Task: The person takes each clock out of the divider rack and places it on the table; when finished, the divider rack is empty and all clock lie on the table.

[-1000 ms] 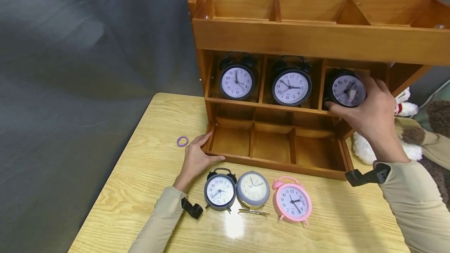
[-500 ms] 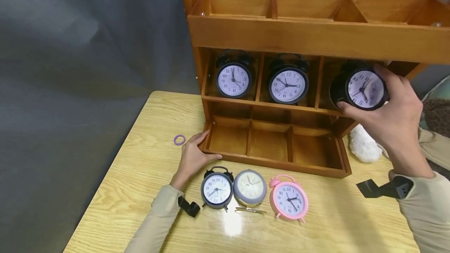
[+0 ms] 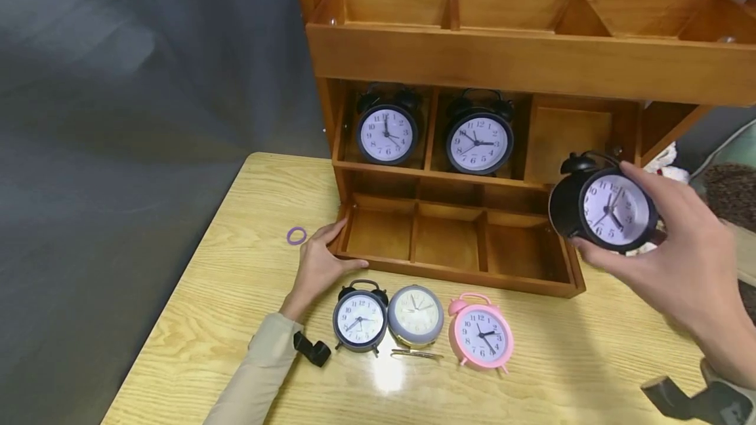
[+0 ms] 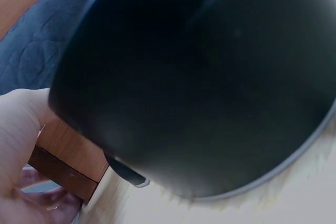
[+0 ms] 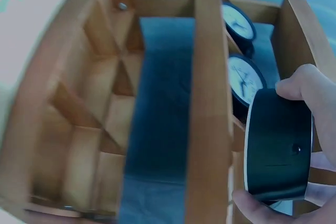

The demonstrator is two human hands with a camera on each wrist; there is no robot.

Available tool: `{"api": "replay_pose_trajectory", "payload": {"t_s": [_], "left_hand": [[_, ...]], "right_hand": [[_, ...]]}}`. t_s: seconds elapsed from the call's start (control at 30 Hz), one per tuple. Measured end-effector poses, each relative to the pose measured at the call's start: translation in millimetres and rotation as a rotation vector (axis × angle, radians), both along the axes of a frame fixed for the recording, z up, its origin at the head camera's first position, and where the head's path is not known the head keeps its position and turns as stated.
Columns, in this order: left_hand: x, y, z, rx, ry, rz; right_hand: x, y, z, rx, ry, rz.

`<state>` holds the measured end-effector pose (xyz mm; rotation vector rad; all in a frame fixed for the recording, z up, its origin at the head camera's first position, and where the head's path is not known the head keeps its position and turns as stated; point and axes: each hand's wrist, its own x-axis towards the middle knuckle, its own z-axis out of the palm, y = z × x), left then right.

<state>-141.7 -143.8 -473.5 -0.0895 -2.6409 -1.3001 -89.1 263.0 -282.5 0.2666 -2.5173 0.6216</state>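
My right hand (image 3: 691, 254) grips a black twin-bell alarm clock (image 3: 615, 210) by its round body, in the air before the right side of a brown wooden shelf (image 3: 502, 61). In the right wrist view the clock's dark side (image 5: 278, 145) shows between thumb and fingers. My left hand (image 3: 317, 264) holds the front left corner of the shelf's lower tray (image 3: 461, 273), thumb along the front. Close to it on the table stand a dark alarm clock (image 3: 360, 319), a grey round clock (image 3: 416, 315) and a pink alarm clock (image 3: 483, 334).
Two black alarm clocks, one left (image 3: 386, 134) and one in the middle (image 3: 480, 143), sit in the shelf's middle row. A purple ring (image 3: 296, 235) lies left on the wooden table (image 3: 236, 228). Plush toys are partly visible behind my right hand.
My right hand has drawn the black alarm clock out of the right compartment, then down and toward me. My left hand stays on the tray corner.
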Motion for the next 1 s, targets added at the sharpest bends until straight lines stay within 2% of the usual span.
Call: {"api": "replay_pose_trajectory", "payload": {"t_s": [0.1,0.23,0.37,0.5,0.73,0.87,1.0], "left_hand": [[-0.1,-0.1,0.6,-0.005,0.001,0.002],[-0.3,-0.3,1.7,-0.009,-0.007,0.002],[-0.3,-1.2,2.6,-0.008,-0.011,0.007],[-0.2,-2.0,2.9,-0.008,-0.009,0.008],[0.0,-2.4,1.7,-0.008,0.002,0.007],[0.8,-1.6,1.2,-0.008,0.007,0.005],[1.3,-0.4,1.0,-0.011,0.004,0.0]], "right_hand": [[18.1,3.5,-11.5,0.026,-0.023,0.032],[40.8,10.4,-34.9,0.06,-0.07,0.08],[59.7,18.0,-67.2,0.063,-0.157,0.118],[74.2,24.0,-102.6,0.041,-0.206,0.166],[84.7,33.8,-150.6,0.04,-0.263,0.176],[84.4,37.9,-165.3,0.033,-0.294,0.163],[84.6,37.7,-172.6,0.053,-0.36,0.132]]}}
